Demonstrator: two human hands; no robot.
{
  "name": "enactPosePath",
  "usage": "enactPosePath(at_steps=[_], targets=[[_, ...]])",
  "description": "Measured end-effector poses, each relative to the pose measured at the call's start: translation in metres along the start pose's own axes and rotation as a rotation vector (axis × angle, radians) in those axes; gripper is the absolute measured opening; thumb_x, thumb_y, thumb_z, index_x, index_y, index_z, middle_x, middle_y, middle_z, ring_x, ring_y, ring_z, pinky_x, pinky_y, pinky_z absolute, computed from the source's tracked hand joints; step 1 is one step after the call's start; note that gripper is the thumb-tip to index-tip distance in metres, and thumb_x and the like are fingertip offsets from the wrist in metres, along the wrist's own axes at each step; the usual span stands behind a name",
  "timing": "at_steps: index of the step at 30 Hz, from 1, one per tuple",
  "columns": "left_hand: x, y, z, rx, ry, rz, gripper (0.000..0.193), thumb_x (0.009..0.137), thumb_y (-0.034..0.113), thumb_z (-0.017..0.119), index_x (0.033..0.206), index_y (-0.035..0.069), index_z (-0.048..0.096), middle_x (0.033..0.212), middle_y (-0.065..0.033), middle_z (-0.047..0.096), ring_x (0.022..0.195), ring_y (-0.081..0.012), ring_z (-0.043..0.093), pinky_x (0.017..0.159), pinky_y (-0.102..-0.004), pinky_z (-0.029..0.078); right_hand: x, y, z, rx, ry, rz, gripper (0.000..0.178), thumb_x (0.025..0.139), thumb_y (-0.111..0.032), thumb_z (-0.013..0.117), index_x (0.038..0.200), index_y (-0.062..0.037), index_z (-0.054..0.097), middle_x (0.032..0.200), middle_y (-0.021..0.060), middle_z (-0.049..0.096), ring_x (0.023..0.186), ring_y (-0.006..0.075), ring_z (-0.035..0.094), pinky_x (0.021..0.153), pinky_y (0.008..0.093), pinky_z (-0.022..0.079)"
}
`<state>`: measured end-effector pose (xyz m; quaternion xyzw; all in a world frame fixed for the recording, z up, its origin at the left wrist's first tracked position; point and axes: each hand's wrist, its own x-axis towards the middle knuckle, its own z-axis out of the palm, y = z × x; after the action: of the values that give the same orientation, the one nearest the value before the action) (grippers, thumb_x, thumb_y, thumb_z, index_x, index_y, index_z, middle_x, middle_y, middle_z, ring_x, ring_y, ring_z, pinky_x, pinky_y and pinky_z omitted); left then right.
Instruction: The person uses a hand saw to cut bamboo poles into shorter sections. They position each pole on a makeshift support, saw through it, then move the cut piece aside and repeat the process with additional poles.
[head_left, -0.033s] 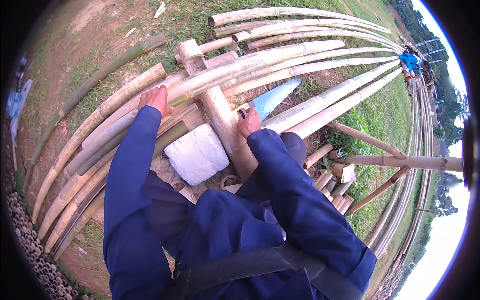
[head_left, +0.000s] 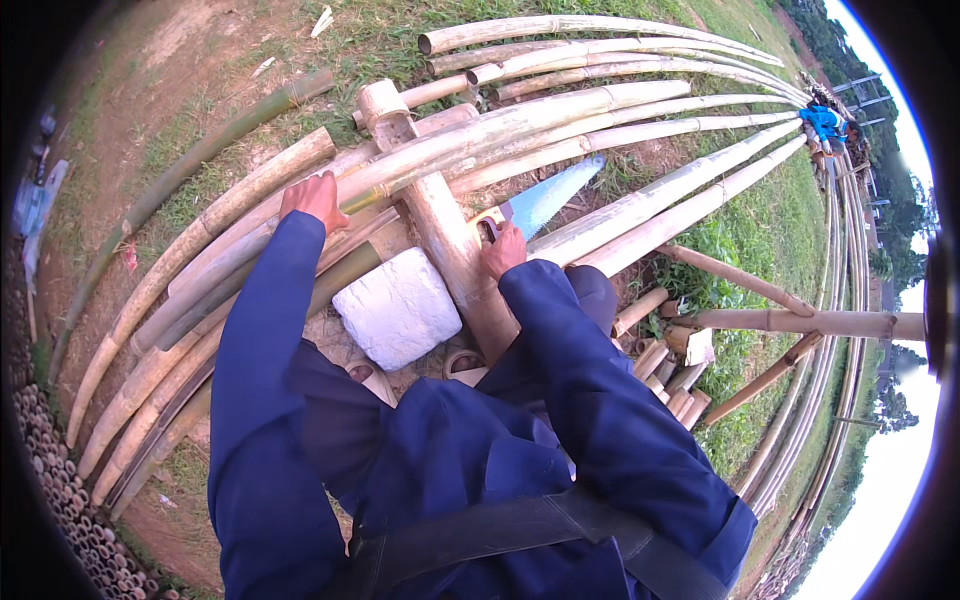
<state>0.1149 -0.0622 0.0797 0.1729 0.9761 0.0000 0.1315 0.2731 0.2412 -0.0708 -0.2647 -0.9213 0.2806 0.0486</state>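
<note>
My left hand (head_left: 316, 200) is closed over a pale bamboo pole (head_left: 520, 121) that lies across a thick notched crosspiece of bamboo (head_left: 447, 228). In my right hand (head_left: 506, 252) is the yellowish handle of a handsaw. Its light-blue blade (head_left: 552, 198) points up and to the right, away from me, below the pole and apart from it as far as I can see. The fingers of the right hand partly hide the handle. A rough white block (head_left: 398, 308) sits between my feet, left of the crosspiece.
More bamboo poles (head_left: 600, 50) stretch to the far right, and a greenish pole (head_left: 200, 150) lies at left. Short offcuts (head_left: 670, 375) are piled beside a bamboo frame (head_left: 800, 322) on my right. A person in blue (head_left: 822, 123) is in the distance. Cut bamboo ends (head_left: 80, 510) are stacked lower left.
</note>
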Motion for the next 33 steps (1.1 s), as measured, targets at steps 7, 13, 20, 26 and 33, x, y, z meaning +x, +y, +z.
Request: enactPosePath(at_steps=[7, 13, 20, 26, 33], targets=[[-0.022, -0.05, 0.007, 0.006, -0.008, -0.023, 0.071, 0.066, 0.036, 0.09, 0.122, 0.001, 0.064, 0.109, -0.0216, 0.074, 0.107, -0.036, 0.072, 0.093, -0.0466, 0.056, 0.023, 0.028, 0.016, -0.075, -0.179, -0.092, 0.036, 0.084, -0.014, 0.064, 0.114, 0.0057, 0.066, 0.112, 0.0342, 0.068, 0.108, 0.0461, 0.066, 0.095, 0.051, 0.052], [-0.065, -0.107, 0.009, 0.017, -0.003, -0.052, 0.083, 0.061, 0.037, 0.09, 0.131, 0.003, 0.062, 0.115, -0.0213, 0.072, 0.108, -0.0375, 0.069, 0.094, -0.0471, 0.055, 0.084, 0.063, 0.067, -0.123, -0.255, -0.007, 0.033, 0.095, -0.026, 0.06, 0.104, 0.0031, 0.071, 0.103, 0.0291, 0.072, 0.099, 0.0455, 0.07, 0.086, 0.0496, 0.056], [-0.064, -0.102, 0.019, 0.014, 0.003, -0.047, 0.076, 0.062, 0.032, 0.089, 0.127, 0.005, 0.062, 0.113, -0.0188, 0.071, 0.105, -0.0375, 0.069, 0.092, -0.0474, 0.055, 0.106, 0.08, 0.1, -0.152, -0.557, 0.15, 0.059, 0.083, -0.042, 0.075, 0.122, 0.001, 0.067, 0.128, 0.0268, 0.068, 0.119, 0.0405, 0.066, 0.1, 0.0446, 0.055], [-0.073, -0.107, 0.025, 0.011, 0.064, -0.055, 0.079, 0.06, 0.039, 0.095, 0.123, 0.006, 0.061, 0.112, -0.0174, 0.071, 0.106, -0.0354, 0.069, 0.091, -0.0466, 0.055, 0.101, 0.061, 0.088, -0.283, -0.455, 0.024, 0.043, 0.08, -0.043, 0.077, 0.109, -0.0114, 0.077, 0.116, 0.0209, 0.074, 0.11, 0.0355, 0.071, 0.095, 0.0427, 0.057], [-0.069, -0.109, 0.021, 0.043, 0.039, -0.069, 0.081, 0.061, 0.044, 0.093, 0.127, 0.008, 0.061, 0.112, -0.017, 0.072, 0.107, -0.0344, 0.07, 0.091, -0.0461, 0.055, 0.097, 0.05, 0.08, -0.228, -0.406, 0.058, 0.052, 0.076, -0.05, 0.08, 0.097, -0.0025, 0.078, 0.111, 0.0247, 0.074, 0.106, 0.037, 0.072, 0.092, 0.0442, 0.057]])
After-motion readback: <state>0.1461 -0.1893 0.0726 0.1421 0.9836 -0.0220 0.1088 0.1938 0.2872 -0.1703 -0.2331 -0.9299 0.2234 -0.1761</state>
